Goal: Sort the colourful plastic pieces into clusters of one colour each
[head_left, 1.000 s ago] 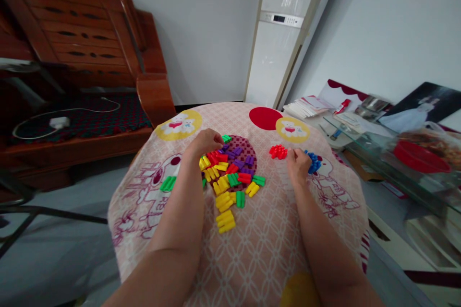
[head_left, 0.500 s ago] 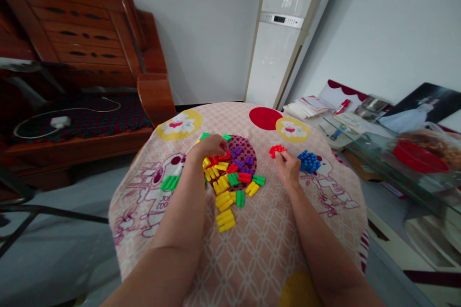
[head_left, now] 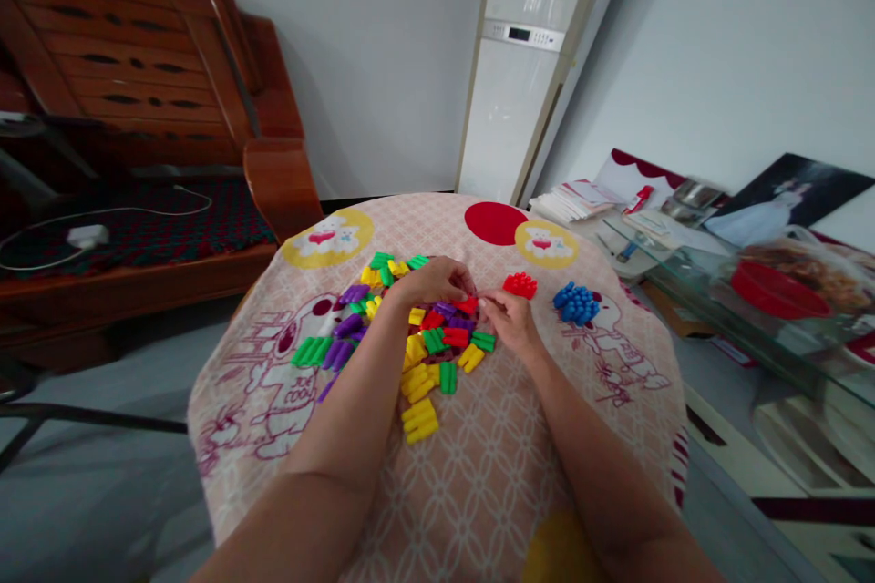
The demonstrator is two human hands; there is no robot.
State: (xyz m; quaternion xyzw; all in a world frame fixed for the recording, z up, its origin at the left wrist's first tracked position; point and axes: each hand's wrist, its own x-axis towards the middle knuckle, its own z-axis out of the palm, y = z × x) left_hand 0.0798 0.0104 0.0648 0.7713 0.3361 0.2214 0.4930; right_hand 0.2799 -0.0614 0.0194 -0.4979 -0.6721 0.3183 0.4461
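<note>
My left hand [head_left: 441, 281] reaches over the pile with its fingers closed on a red building block [head_left: 468, 304]. My right hand [head_left: 509, 319] meets it there, thumb and fingers pinched at the block's right end. Beneath and around them lie loose plastic blocks: yellow blocks [head_left: 419, 420], green blocks [head_left: 313, 352], purple blocks [head_left: 338, 355] and another red block [head_left: 456, 337]. Right of the pile, red blocks [head_left: 520, 285] stand grouped together. Farther right sits a cluster of blue blocks [head_left: 576, 303]. My left forearm hides part of the pile.
A patterned cloth [head_left: 478, 455] covers the round table. To the right, a glass shelf [head_left: 656, 264] bears papers, a metal pot [head_left: 694, 198] and a red bowl [head_left: 779, 290]. A wooden bench [head_left: 137, 82] stands at the left, a white cabinet unit [head_left: 509, 109] behind.
My left hand has carried the red block rightward. My right hand has left the grouped red blocks and moved left to meet it. The view has shifted slightly, showing more purple blocks.
</note>
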